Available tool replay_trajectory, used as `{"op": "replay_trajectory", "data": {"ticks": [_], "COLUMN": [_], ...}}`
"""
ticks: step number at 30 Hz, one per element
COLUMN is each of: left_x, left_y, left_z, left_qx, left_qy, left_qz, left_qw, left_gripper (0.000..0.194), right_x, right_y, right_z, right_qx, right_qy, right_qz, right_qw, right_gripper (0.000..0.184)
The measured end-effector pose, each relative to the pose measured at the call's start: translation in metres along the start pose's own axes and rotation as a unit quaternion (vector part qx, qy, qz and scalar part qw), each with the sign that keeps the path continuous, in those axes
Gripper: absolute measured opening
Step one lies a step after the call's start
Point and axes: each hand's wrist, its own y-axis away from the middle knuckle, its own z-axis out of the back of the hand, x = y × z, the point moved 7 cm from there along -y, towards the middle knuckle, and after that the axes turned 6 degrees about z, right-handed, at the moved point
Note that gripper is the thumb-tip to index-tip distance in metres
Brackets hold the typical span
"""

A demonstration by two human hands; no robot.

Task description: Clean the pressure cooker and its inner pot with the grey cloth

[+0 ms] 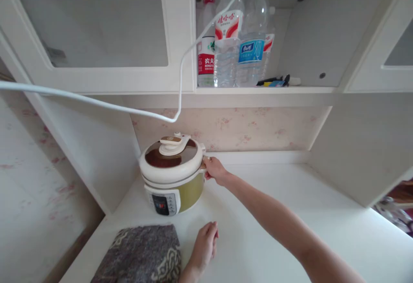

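I have my right hand [214,170] closed on the handle [203,165] of the cooker [172,173], near the back-left corner of the table [274,179]; left hand [205,242] curled, nothing visible in it. One-sided pull could skew or tip the cooker.

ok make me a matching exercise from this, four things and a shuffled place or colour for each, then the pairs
1. right hand
2. left hand
3. patterned cloth
4. blue-capped bottle

A. on the open shelf
B. grey, with pale swirls
C. at the side handle of the cooker
D. close beside the cloth

Pairs: 1-C, 2-D, 3-B, 4-A
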Motion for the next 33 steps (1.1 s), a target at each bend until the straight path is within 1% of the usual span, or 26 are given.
{"op": "replay_trajectory", "data": {"ticks": [4, 8, 10, 13, 17, 18, 20, 23, 25, 26, 28, 29, 31, 33], "left_x": [-0.001, -0.004, -0.005, -0.005, -0.005, -0.005, -0.005, -0.004, -0.003, -0.002, -0.002, -0.001, -0.002, -0.005], "left_y": [0.002, 0.002, 0.004, 0.006, 0.008, 0.009, 0.008, 0.008, 0.008, 0.009, 0.01, 0.01, 0.01, 0.01], "left_z": [0.002, 0.001, 0.001, 0.001, 0.0, 0.0, 0.0, -0.002, -0.005, -0.005, -0.005, -0.004, -0.002, -0.002], "left_qx": [-0.009, -0.021, -0.025, -0.026, -0.018, -0.016, -0.017, -0.019, -0.017, -0.016, -0.02, -0.024, -0.034, -0.037], "left_qy": [0.004, 0.003, 0.005, 0.006, -0.007, -0.013, -0.028, -0.057, -0.072, -0.076, -0.078, -0.075, -0.063, -0.043], "left_qz": [-0.012, -0.01, -0.009, -0.01, -0.018, -0.021, -0.023, -0.01, -0.006, -0.005, -0.004, -0.003, -0.002, -0.013], "left_qw": [1.0, 1.0, 1.0, 1.0, 1.0, 1.0, 0.999, 0.998, 0.997, 0.997, 0.997, 0.997, 0.997, 0.998], "left_gripper": [0.048, 0.05, 0.05, 0.05, 0.048, 0.047, 0.048, 0.05, 0.051, 0.051, 0.051, 0.051, 0.05, 0.048], "right_x": [-0.008, -0.015, -0.016, -0.016, -0.014, -0.013, -0.005, 0.018, 0.041, 0.054, 0.079, 0.089, 0.106, 0.12], "right_y": [-0.006, 0.0, 0.007, 0.015, 0.017, 0.017, 0.015, 0.015, 0.018, 0.019, 0.022, 0.023, 0.02, 0.015], "right_z": [0.058, 0.114, 0.134, 0.151, 0.159, 0.161, 0.168, 0.182, 0.183, 0.18, 0.165, 0.155, 0.131, 0.104], "right_qx": [-0.044, -0.091, -0.112, -0.129, -0.109, -0.098, -0.089, -0.118, -0.141, -0.145, -0.145, -0.14, -0.124, -0.097], "right_qy": [0.007, 0.019, 0.025, 0.035, 0.047, 0.059, 0.116, 0.218, 0.257, 0.28, 0.32, 0.332, 0.338, 0.365], "right_qz": [0.0, 0.005, 0.007, 0.008, -0.004, -0.009, -0.008, 0.024, 0.066, 0.093, 0.141, 0.154, 0.164, 0.182], "right_qw": [0.999, 0.996, 0.993, 0.991, 0.993, 0.993, 0.989, 0.969, 0.954, 0.944, 0.926, 0.92, 0.918, 0.908], "right_gripper": [0.023, 0.026, 0.028, 0.029, 0.028, 0.027, 0.026, 0.025, 0.025, 0.026, 0.028, 0.03, 0.033, 0.038]}}
